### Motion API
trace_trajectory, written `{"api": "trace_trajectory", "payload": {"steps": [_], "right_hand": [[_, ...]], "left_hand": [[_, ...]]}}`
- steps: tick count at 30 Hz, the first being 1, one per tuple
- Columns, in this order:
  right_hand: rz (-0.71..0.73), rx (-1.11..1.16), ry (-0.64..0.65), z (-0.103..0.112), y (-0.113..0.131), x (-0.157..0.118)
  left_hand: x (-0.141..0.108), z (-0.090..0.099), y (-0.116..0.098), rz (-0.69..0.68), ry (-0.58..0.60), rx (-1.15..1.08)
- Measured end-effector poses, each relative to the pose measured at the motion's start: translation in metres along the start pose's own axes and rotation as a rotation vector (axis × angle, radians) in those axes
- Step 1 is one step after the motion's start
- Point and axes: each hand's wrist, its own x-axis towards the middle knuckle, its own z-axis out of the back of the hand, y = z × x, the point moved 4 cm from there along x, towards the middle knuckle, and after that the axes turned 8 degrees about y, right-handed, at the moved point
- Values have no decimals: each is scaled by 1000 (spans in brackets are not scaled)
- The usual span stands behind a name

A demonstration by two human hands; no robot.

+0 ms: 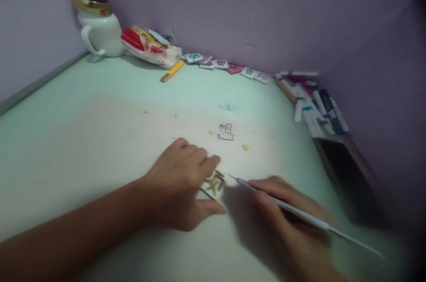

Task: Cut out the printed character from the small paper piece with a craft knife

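My left hand [186,180] lies on the table, its thumb and forefinger gripping a small white tile [217,183] that carries a yellow and dark Chinese character. Part of the tile is hidden under the fingers. Held like a pen in my right hand [286,220] is a slim silvery tool with a fine pointed tip [244,182]; the tip points at the tile from the right and seems just short of it. Yellow scraps [245,147] lie beyond my hands, near a purple character [226,132] drawn on the tabletop.
Along the back wall stand a white mug [103,33] with a gold-rimmed lid [89,1], a red and white packet [149,47], a yellow cutter [172,71] and several character tiles [220,64]. Markers [329,111] and a dark phone-like slab [346,175] lie at the right.
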Motion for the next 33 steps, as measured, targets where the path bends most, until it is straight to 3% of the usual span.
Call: {"api": "trace_trajectory", "payload": {"steps": [5, 13, 15, 19, 22, 24, 28, 33], "right_hand": [[-51, -88, 21, 2, 9, -6], [-195, 194, 131, 23, 3, 1], [-176, 281, 218, 20, 1, 4], [-305, 416, 70, 6, -6, 5], [-392, 524, 71, -9, -8, 5], [-424, 547, 100, -12, -8, 6], [-404, 388, 261, -9, 0, 6], [-307, -16, 257, -1, 8, 5]], "left_hand": [[0, 2, -1, 12, 7, -11], [-1, 6, 2, 5, 61, -130], [-1, 5, 4, 7, 49, -156], [-2, 4, 7, 8, 4, -176], [-1, 6, 9, 11, 4, -169], [-1, 8, 10, 1, 67, -169], [-2, 14, 12, -12, 178, -173], [-6, 16, 20, 64, 96, -116]]}}
